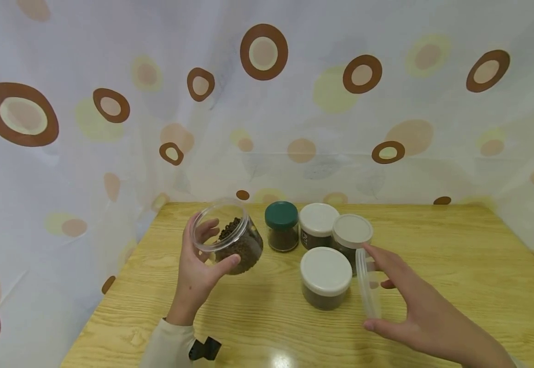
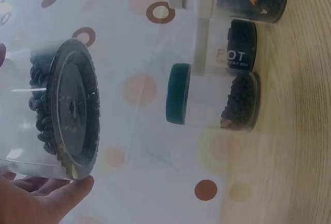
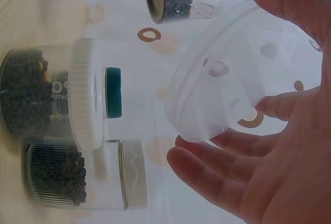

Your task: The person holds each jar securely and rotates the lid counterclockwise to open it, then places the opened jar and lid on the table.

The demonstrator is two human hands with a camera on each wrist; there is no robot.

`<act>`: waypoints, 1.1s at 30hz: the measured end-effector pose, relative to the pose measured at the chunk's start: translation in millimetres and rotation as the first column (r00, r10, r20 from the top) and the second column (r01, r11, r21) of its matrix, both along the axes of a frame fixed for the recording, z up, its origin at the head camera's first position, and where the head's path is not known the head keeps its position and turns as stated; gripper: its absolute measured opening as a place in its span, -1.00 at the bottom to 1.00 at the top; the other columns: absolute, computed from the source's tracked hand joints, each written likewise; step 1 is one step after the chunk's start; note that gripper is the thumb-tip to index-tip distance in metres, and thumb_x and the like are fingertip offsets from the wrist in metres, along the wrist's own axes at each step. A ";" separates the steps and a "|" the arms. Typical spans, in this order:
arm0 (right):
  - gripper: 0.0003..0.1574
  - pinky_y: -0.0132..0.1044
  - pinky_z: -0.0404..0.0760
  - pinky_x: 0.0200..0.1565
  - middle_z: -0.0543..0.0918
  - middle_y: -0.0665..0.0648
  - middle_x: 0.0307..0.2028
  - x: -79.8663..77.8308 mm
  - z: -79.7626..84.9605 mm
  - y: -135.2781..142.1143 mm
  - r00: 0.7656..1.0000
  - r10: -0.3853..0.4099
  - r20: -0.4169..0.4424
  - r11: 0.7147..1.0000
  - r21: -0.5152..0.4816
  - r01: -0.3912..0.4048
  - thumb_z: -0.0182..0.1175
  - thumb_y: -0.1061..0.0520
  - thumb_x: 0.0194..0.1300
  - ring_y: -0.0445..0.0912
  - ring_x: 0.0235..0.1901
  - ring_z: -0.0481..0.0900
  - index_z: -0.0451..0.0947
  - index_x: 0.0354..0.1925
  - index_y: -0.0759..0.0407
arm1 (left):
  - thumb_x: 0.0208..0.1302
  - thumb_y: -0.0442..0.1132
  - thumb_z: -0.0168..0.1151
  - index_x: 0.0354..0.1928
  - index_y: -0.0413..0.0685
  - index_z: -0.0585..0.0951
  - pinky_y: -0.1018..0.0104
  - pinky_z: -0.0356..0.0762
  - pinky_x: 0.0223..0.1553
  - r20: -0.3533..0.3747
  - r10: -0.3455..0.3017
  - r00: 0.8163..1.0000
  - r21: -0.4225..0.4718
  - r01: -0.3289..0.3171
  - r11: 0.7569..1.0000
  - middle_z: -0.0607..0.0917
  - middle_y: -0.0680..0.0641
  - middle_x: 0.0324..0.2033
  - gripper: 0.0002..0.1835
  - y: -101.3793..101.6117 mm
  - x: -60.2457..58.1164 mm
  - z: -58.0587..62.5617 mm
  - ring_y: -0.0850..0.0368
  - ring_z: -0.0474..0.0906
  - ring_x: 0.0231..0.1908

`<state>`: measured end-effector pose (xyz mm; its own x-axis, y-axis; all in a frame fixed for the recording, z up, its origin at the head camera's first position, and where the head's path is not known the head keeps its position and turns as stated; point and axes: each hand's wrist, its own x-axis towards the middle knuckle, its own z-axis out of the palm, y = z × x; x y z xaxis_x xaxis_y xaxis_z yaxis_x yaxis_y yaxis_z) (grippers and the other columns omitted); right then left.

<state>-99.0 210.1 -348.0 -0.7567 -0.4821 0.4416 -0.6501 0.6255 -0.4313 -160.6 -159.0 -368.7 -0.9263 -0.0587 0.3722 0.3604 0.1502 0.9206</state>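
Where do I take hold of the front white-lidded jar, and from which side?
Probably take the jar round its body, below the lid, from the near left: it stands upright, body round and slightly narrower than the lid, and another white-lidded jar stands close behind, to its right.

Held jar (image 2: 73,111) — cut off in left wrist view.

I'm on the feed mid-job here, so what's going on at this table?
A person has an open clear jar of dark pieces tilted in their left grip, raised above the table. Their right grip holds a translucent lid on edge, apart from that jar. One green-lidded jar and three pale-lidded jars stand on the table, lids on.
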 end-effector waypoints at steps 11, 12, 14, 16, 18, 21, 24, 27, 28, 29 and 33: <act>0.40 -0.55 0.53 -0.02 0.26 -0.04 0.43 -2.1 -6.2 6.3 1.000 -0.007 0.013 1.000 -0.017 0.007 0.59 0.04 -0.06 -0.50 0.19 0.33 -0.03 0.56 0.05 | 0.04 -0.37 0.47 0.55 0.10 -0.07 -0.15 0.31 0.32 0.024 0.098 0.995 0.005 -0.098 0.995 0.34 -0.04 0.35 0.15 -9.0 -16.5 -25.2 -0.06 0.29 0.37; 0.40 -0.54 0.54 -0.03 0.26 -0.03 0.42 -2.4 -7.2 7.0 1.000 -0.006 0.013 1.000 -0.018 0.007 0.59 0.03 -0.06 -0.50 0.19 0.33 -0.03 0.56 0.05 | 0.04 -0.34 0.48 0.55 0.10 -0.06 -0.16 0.32 0.31 0.032 0.110 0.993 -0.010 -0.110 0.994 0.34 -0.04 0.34 0.14 -12.1 -19.5 -26.8 -0.08 0.28 0.37; 0.40 -0.53 0.55 -0.05 0.27 -0.02 0.42 -2.9 -9.3 8.7 1.000 -0.012 0.017 1.000 -0.016 0.012 0.59 0.02 -0.06 -0.49 0.17 0.33 -0.04 0.57 0.03 | 0.05 -0.27 0.50 0.55 0.10 -0.05 -0.14 0.32 0.32 0.069 0.143 0.987 -0.045 -0.140 0.989 0.33 -0.01 0.34 0.14 -20.1 -25.8 -29.7 -0.08 0.28 0.36; 0.40 -0.49 0.58 -0.07 0.28 -0.01 0.41 -3.4 -11.5 10.6 0.999 -0.024 0.028 1.000 -0.008 0.024 0.58 0.00 -0.05 -0.48 0.16 0.34 -0.04 0.57 0.01 | 0.07 -0.18 0.51 0.55 0.12 -0.05 -0.12 0.34 0.33 0.121 0.178 0.977 -0.083 -0.169 0.982 0.31 0.01 0.34 0.13 -29.9 -31.4 -32.3 -0.06 0.27 0.35; 0.39 -0.45 0.60 -0.09 0.27 -0.04 0.41 -3.5 -13.4 12.7 0.998 -0.043 0.047 0.999 0.007 0.043 0.57 -0.03 -0.03 -0.48 0.16 0.33 -0.06 0.57 -0.04 | 0.08 -0.09 0.51 0.56 0.12 -0.06 -0.11 0.33 0.35 0.170 0.205 0.964 -0.123 -0.186 0.975 0.30 -0.02 0.36 0.14 -40.0 -36.9 -34.7 -0.05 0.26 0.36; 0.38 -0.42 0.62 -0.10 0.26 -0.05 0.41 -3.6 -15.6 15.3 0.995 -0.066 0.069 0.998 0.027 0.064 0.55 -0.06 0.00 -0.48 0.15 0.32 -0.07 0.58 -0.08 | 0.08 0.02 0.50 0.57 0.09 -0.08 -0.13 0.34 0.35 0.222 0.241 0.945 -0.192 -0.200 0.961 0.27 -0.08 0.40 0.17 -53.4 -46.7 -38.6 -0.07 0.24 0.39; 0.36 -0.42 0.62 -0.10 0.28 -0.07 0.38 -4.0 -17.6 16.9 0.993 -0.081 0.084 0.996 0.043 0.077 0.53 -0.09 0.02 -0.49 0.12 0.34 -0.08 0.58 -0.11 | 0.08 0.06 0.49 0.58 0.05 -0.12 -0.16 0.31 0.37 0.255 0.268 0.929 -0.243 -0.207 0.948 0.23 -0.12 0.44 0.20 -63.6 -58.1 -42.3 -0.12 0.20 0.43; 0.34 -0.40 0.62 -0.11 0.30 -0.05 0.37 -5.5 -20.2 17.6 0.991 -0.082 0.101 0.996 0.049 0.077 0.52 -0.11 0.03 -0.46 0.11 0.36 -0.07 0.57 -0.12 | 0.08 0.04 0.49 0.58 0.04 -0.15 -0.16 0.28 0.40 0.298 0.277 0.914 -0.253 -0.204 0.946 0.20 -0.14 0.46 0.21 -71.4 -69.5 -45.5 -0.15 0.17 0.46; 0.33 -0.40 0.62 -0.11 0.31 -0.05 0.37 -5.9 -21.1 17.8 0.990 -0.086 0.114 0.995 0.053 0.081 0.51 -0.13 0.04 -0.47 0.10 0.36 -0.07 0.57 -0.15 | 0.09 0.01 0.49 0.58 0.03 -0.17 -0.15 0.26 0.41 0.313 0.268 0.911 -0.244 -0.196 0.950 0.18 -0.15 0.48 0.22 -73.2 -72.8 -46.1 -0.16 0.15 0.48; 0.33 -0.40 0.62 -0.11 0.31 -0.04 0.37 -6.3 -22.0 18.1 0.988 -0.090 0.126 0.995 0.057 0.083 0.50 -0.14 0.05 -0.47 0.10 0.36 -0.07 0.57 -0.16 | 0.10 0.00 0.49 0.58 0.02 -0.18 -0.14 0.25 0.42 0.327 0.260 0.909 -0.238 -0.187 0.953 0.16 -0.15 0.49 0.22 -74.9 -76.2 -46.7 -0.16 0.13 0.48; 0.30 -0.37 0.63 -0.11 0.32 0.00 0.37 -7.9 -24.7 19.0 0.982 -0.096 0.163 0.994 0.063 0.087 0.48 -0.17 0.07 -0.47 0.10 0.35 -0.08 0.57 -0.20 | 0.13 -0.04 0.47 0.58 0.01 -0.22 -0.13 0.20 0.45 0.370 0.232 0.900 -0.238 -0.150 0.960 0.11 -0.16 0.51 0.22 -79.7 -87.7 -49.5 -0.17 0.09 0.50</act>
<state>-106.9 229.1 -372.8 -0.8592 -0.4277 0.2809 -0.5116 0.7051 -0.4911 -248.2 -238.6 -418.2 -0.9772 -0.2124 0.0056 -0.0760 0.3743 0.9242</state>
